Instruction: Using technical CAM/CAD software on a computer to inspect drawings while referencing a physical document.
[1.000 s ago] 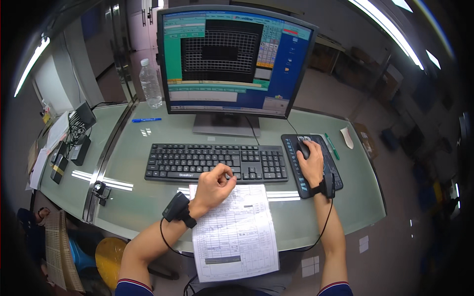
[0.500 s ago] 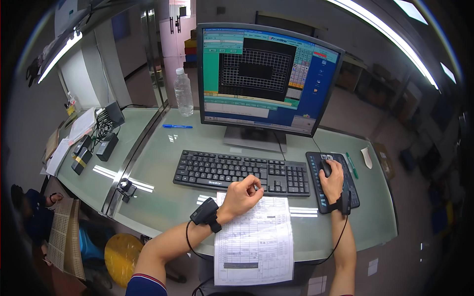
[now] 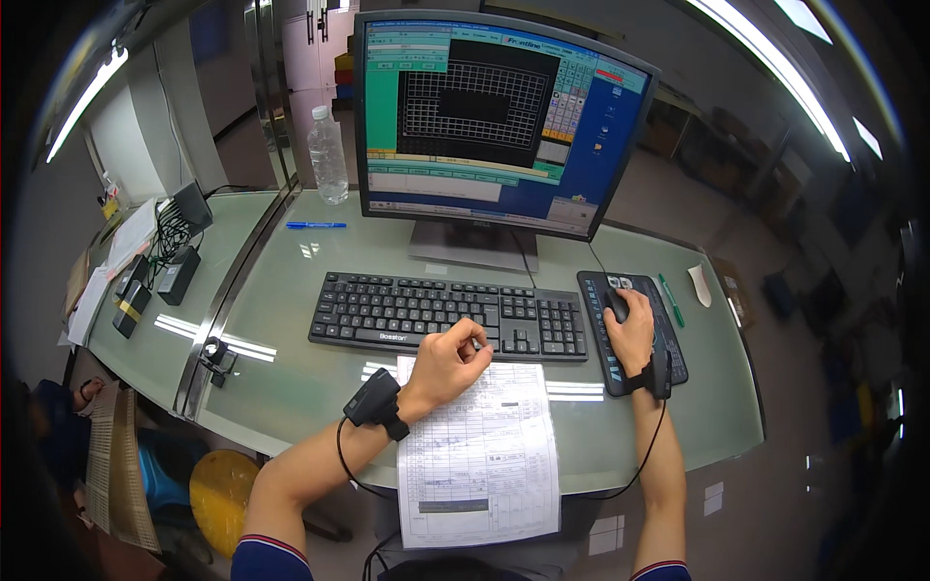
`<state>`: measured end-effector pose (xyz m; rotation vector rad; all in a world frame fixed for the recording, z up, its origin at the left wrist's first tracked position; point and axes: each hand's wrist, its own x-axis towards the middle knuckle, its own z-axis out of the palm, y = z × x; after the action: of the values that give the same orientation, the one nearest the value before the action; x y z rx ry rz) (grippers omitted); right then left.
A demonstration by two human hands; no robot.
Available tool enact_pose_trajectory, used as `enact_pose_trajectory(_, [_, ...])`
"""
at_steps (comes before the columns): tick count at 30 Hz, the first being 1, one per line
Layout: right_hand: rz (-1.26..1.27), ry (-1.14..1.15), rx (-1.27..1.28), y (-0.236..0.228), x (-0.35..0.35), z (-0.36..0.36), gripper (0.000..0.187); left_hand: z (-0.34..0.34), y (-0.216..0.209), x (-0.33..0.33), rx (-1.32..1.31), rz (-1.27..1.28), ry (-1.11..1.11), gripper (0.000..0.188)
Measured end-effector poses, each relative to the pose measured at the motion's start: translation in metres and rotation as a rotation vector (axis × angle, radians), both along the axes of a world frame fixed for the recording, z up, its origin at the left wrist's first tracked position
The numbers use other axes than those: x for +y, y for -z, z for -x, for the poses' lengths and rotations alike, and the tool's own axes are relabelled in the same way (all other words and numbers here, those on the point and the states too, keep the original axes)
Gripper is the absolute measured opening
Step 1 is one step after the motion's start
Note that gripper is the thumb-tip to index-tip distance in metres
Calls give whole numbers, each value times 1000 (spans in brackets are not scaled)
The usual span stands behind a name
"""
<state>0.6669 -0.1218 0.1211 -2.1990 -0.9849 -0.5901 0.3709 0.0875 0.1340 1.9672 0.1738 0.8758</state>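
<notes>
My right hand [image 3: 632, 331] lies over a black computer mouse [image 3: 617, 304], its fingers wrapped on it. Under the mouse is a dark printed mouse pad [image 3: 668, 363]. My left hand [image 3: 446, 366] is held over the top of a printed paper form [image 3: 480, 465], close to the front edge of the black keyboard [image 3: 387, 308]. Its fingers curl in toward the thumb, and whatever may be between the fingertips is hidden. The sheet hangs over the table's near edge. Behind the keyboard stands a monitor [image 3: 513, 221] showing a grid drawing on black.
A clear plastic bottle [image 3: 328, 160] and a blue pen [image 3: 316, 226] are left of the monitor. A green pen [image 3: 670, 300] lies beside the mouse pad. Black adapters [image 3: 178, 275] and papers sit on the left table, with a yellow stool [image 3: 225, 499] below. Another person holds a woven panel [image 3: 118, 465].
The whole view has shifted, so everything appears further left and higher. Both hands keep their places relative to the keyboard, paper and mouse.
</notes>
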Motion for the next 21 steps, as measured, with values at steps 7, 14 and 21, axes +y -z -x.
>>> enact_pose_trajectory(7, [-5, -12, 5, -3, 0, 0, 40, -3, 2, 1, -10, -18, -6, 12])
enact_pose_trajectory(14, [-32, -65, -40, -2, 1, -3, 39, -1, 7, 4, -41, -46, -37, 11])
enact_pose_trajectory(21, [18, -41, 11, 12, -7, -21, 39, 3, 3, -2, -60, -54, -73, 13])
